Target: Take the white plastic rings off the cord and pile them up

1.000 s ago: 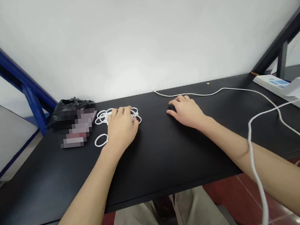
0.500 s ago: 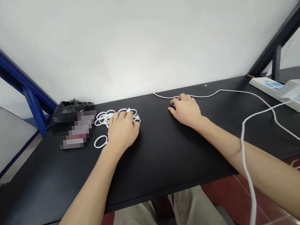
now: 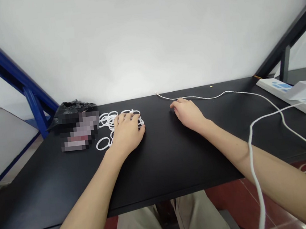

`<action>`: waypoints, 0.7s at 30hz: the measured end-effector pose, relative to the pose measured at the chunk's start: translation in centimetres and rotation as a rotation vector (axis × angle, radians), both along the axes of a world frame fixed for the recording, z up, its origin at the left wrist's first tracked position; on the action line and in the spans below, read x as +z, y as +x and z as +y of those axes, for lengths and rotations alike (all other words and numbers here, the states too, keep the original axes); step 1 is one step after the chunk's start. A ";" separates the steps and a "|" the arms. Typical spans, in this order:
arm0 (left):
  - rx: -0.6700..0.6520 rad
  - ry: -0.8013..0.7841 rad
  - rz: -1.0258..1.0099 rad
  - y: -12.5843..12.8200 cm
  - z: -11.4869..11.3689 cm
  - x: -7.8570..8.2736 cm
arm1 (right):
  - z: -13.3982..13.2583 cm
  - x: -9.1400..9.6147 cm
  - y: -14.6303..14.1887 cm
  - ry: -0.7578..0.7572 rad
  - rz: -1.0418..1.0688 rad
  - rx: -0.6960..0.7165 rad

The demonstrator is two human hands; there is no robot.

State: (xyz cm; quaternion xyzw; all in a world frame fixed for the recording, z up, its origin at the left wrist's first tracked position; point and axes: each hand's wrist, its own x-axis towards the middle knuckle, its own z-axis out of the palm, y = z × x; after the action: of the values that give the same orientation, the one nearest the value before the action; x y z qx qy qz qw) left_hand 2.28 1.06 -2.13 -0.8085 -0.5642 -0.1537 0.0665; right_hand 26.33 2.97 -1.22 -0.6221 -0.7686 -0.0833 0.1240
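My left hand point(image 3: 127, 133) lies palm down over a pile of white loops point(image 3: 105, 119) that look like closed cable ties. Its fingers are spread and stretched across them, hiding part of the pile. One separate loop point(image 3: 103, 143) rests beside the left wrist. Farther right, my right hand point(image 3: 188, 112) is on the black table with its fingers curled and pressed together. Whatever may be under or between those fingers is hidden. Just beyond its fingertips runs a thin white cable point(image 3: 208, 97).
A blurred-out box-like item point(image 3: 81, 133) and a crumpled black plastic bag point(image 3: 74, 106) are at the left of the black table point(image 3: 158, 168). White power strips point(image 3: 281, 88) stand at the right. A thick white cable point(image 3: 252, 158) hangs across my right forearm.
My right hand's fingers, spread before, have drawn together and curled. My left hand has shifted slightly right over the loops, with its fingers more spread.
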 end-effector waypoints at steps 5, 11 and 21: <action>-0.028 0.063 -0.064 0.2 0.0 0.2 | -0.4 0.0 -0.7 0.185 0.146 0.156; -0.262 0.184 -0.223 0.7 0.0 0.9 | -2.1 0.5 -2.9 0.318 0.422 0.612; -0.422 0.115 -0.286 0.7 0.1 1.0 | -2.9 0.8 -3.5 0.388 0.466 0.662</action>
State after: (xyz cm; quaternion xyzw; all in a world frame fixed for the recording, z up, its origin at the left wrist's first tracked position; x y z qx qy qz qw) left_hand 2.94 1.19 -1.13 -0.8733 -0.3769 -0.3087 -0.0013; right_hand 22.84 0.06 -0.43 -0.3102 -0.8479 -0.0394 0.4282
